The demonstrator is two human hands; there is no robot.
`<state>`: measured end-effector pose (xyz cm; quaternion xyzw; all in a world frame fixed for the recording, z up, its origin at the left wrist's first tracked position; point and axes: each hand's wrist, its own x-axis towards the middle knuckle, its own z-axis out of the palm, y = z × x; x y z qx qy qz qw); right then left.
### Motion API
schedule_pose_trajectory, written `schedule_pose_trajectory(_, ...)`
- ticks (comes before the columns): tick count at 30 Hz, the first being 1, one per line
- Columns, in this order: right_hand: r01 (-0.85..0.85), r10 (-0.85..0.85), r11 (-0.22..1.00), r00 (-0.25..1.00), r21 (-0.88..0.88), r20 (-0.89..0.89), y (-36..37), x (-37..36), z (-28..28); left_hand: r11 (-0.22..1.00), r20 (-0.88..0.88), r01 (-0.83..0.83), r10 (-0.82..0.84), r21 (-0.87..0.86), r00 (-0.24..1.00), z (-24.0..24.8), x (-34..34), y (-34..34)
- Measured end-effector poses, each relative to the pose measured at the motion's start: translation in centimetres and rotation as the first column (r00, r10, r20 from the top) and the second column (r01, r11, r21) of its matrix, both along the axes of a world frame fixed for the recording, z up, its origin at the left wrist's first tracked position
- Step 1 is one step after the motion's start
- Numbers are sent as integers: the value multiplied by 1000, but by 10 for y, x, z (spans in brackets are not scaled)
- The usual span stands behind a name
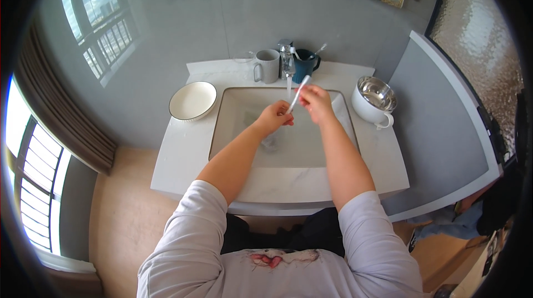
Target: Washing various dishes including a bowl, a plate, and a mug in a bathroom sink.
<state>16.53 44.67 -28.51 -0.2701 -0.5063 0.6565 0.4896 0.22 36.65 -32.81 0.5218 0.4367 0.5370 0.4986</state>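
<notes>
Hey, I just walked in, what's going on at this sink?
A person holds a slim white stick over the sink, left hand at its lower end, right hand higher up. Water runs from the tap just beyond them. A shallow white dish sits on the counter to the left, a metal-lined white cup to the right.

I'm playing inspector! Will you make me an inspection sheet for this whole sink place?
Surface: white marbled counter with a sink set in it
Job's things: slim white stick above the sink; tap running
Clutter: shallow dish on the left; grey mug and dark blue mug by the tap; metal-lined cup on the right
Hands: left hand grips the stick's lower end, right hand holds it higher
Cables: nothing seen
Surroundings: window and curtain left; partition right, another person's leg beyond
</notes>
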Motion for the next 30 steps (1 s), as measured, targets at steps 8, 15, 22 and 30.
schedule_pose_trajectory(8,-174,148,978,968,114,205,-24,7,5,975,-833,-221,136,16,536,29,19,-5)
schedule_pose_trajectory(15,-37,-32,964,967,265,251,-19,4,1,881,-700,-259,473,397,535,-10,13,21)
schedule_pose_trajectory(22,97,-144,967,970,234,194,-17,8,-2,960,-413,-273,224,-61,883,26,14,-2)
schedule_pose_trajectory(30,158,-207,959,959,237,196,-16,6,-1,775,-456,-427,623,465,635,47,-9,-5)
